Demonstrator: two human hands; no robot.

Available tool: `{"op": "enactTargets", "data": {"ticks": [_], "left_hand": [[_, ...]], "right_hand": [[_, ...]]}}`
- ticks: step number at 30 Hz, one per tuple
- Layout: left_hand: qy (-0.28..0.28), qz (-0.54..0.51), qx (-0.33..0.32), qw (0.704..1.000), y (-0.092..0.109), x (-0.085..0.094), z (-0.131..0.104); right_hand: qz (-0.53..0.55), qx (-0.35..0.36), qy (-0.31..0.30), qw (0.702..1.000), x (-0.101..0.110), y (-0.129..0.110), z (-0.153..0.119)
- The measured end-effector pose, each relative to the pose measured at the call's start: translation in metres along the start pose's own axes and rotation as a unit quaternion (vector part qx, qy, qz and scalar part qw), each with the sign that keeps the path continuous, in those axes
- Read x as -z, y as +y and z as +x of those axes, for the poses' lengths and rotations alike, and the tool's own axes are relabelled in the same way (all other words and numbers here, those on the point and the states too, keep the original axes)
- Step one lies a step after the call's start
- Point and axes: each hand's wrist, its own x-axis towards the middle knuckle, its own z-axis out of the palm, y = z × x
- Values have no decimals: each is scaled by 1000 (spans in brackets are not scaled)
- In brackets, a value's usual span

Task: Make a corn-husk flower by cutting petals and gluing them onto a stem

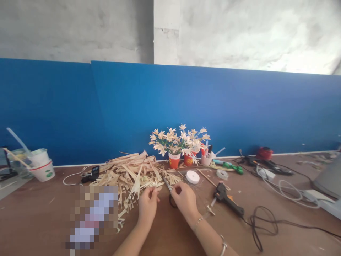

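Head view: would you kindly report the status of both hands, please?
Left hand: beside strips, grip unclear. Right hand: at scissors, grip unclear. Glue gun: right of both hands.

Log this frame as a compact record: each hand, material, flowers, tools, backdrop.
Left hand: fingers bent, beside the heap of pale dry strips; grip unclear
Right hand: at the scissors; whether it grips them is unclear
Material: the heap, loosely spread
Flowers: pale blooms in red-and-white cups
Tools: black glue gun, right of the hands
Backdrop: blue panel
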Motion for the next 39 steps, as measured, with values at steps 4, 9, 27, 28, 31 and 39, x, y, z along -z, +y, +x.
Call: {"op": "enactTargets", "data": {"ticks": [4,9,27,28,31,39], "left_hand": [[-16,-42,20,999,1,-3,0],[-65,-82,34,994,4,-7,-5],[-73,-74,12,995,2,-7,-6],[-69,-70,4,995,2,-7,-6],[-54,-62,-14,996,3,-7,-8],[-49,-45,-9,998,3,-8,-9]], "right_hand": [[136,19,-60,989,-4,2,3],[178,24,-92,980,-12,-6,-2],[144,37,-85,985,-9,-8,-4],[129,39,-76,988,-9,-9,-6],[84,45,-45,994,-10,-13,-9],[-17,52,-20,998,-10,-19,-11]]}}
